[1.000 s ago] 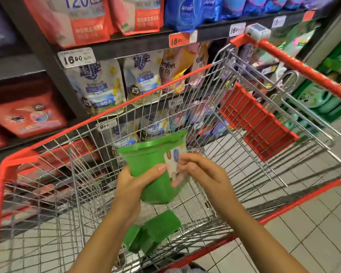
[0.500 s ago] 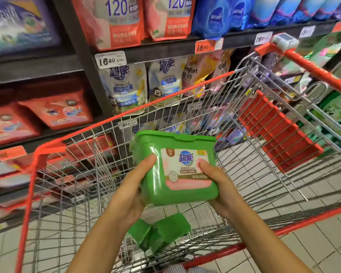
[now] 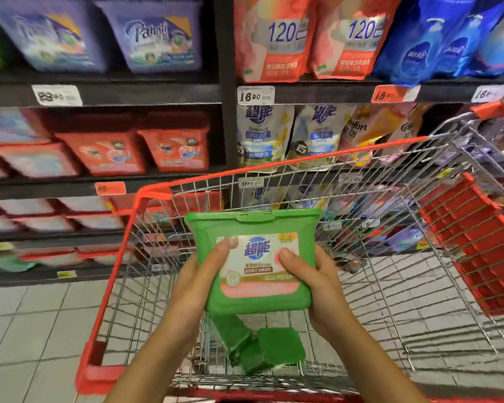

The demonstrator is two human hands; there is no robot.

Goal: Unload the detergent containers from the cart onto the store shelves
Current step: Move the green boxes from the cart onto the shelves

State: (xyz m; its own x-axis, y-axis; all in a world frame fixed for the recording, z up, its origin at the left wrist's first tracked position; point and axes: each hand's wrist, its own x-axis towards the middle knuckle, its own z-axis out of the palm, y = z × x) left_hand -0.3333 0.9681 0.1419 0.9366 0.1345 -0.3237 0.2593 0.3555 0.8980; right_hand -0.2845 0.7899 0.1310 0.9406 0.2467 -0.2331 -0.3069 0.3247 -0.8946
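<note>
Grip: left hand (image 3: 195, 286), right hand (image 3: 317, 283) around tub (image 3: 253, 226)

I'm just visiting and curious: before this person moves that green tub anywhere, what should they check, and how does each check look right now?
1. Grip: the left hand and right hand both hold the tub, thumbs on its front: ok.
2. Lid: looks closed along the top: ok.
3. Tub free of the cart: held above its floor, touching no wire that shows: ok.
4. Shelf spot: no matching green tubs or gap in view: cannot tell.
5. Cart emptied: other tubs lie at its bottom: not ok.
</note>
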